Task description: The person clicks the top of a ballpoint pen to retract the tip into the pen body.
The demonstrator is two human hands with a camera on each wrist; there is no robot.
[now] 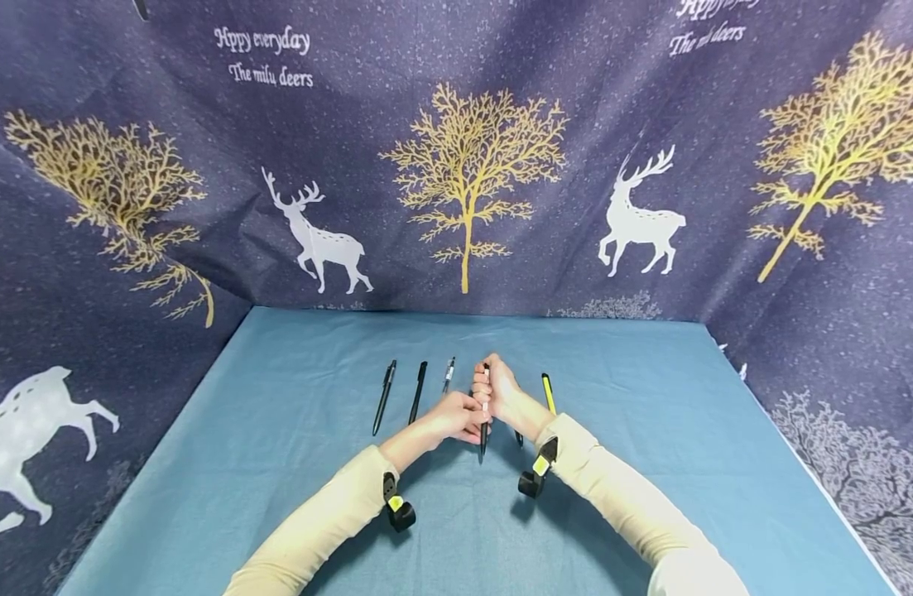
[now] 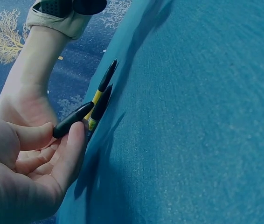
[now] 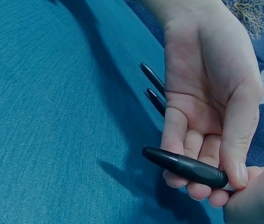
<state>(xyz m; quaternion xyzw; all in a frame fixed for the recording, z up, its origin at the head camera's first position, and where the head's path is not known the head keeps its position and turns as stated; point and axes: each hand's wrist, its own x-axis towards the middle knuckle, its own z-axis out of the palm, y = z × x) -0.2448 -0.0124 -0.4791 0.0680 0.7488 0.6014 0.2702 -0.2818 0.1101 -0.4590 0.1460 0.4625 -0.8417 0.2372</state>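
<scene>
Both hands hold one pen (image 1: 483, 439) with a black grip and a pale barrel, tip pointing toward the person. My right hand (image 1: 500, 389) has its fingers curled around the upper barrel. Lower down, my left hand (image 1: 456, 415) pinches the pen at its black grip (image 3: 195, 169) between thumb and fingers. The left wrist view shows the black tip section (image 2: 71, 121) sticking out past the left thumb, with the right palm (image 2: 27, 109) behind it. In the right wrist view the left hand (image 3: 206, 88) reaches in from the top, and its thumb lies at the grip's rear end.
Left of the hands lie a dark pen (image 1: 384, 399), a black pen (image 1: 419, 391) and a clear pen (image 1: 449, 375). Beyond the right wrist lies a yellow pen (image 1: 548, 391), and a dark pen tip (image 1: 519, 439) shows beneath that wrist. A blue cloth (image 1: 292, 414) covers the table.
</scene>
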